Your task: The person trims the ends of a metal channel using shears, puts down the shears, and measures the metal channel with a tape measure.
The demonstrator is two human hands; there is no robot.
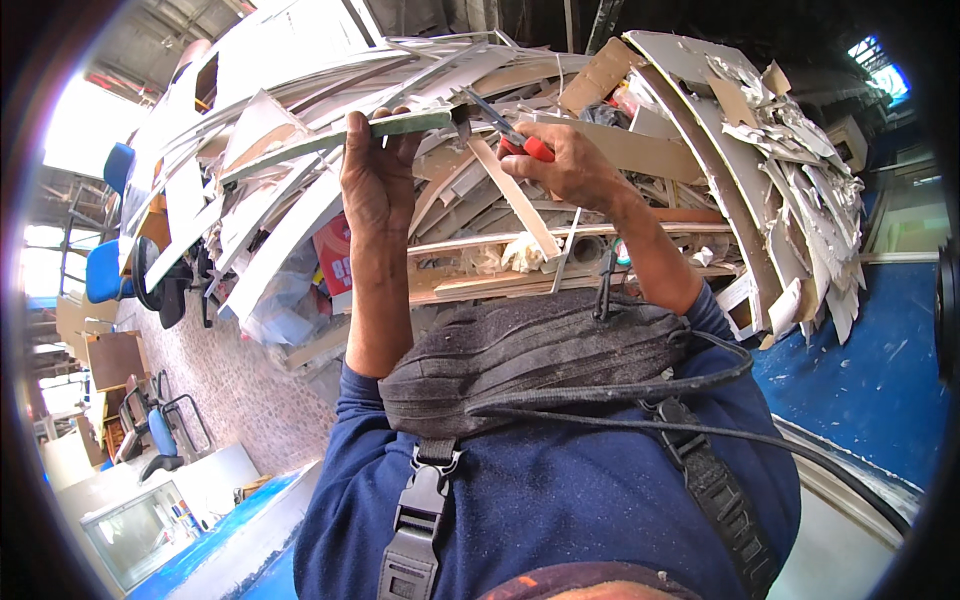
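My left hand (378,180) is raised over the pile, its fingers and thumb closed around a long thin strip (415,123). The strip has a grey-green face and reaches out to the left. To the right, my right hand (580,170) grips a red-handled hand tool (508,130) with grey metal jaws. It looks like snips or pliers. Its jaws point up and left, close to the strip's right end. Whether they touch the strip, I cannot tell.
A large heap of scrap boards and strips (470,205) lies ahead of me. Bent white panels (700,130) with torn edges lean at right. A red printed bag (333,255) and clear plastic (280,320) sit at the heap's left. Blue chairs (103,270) stand further left.
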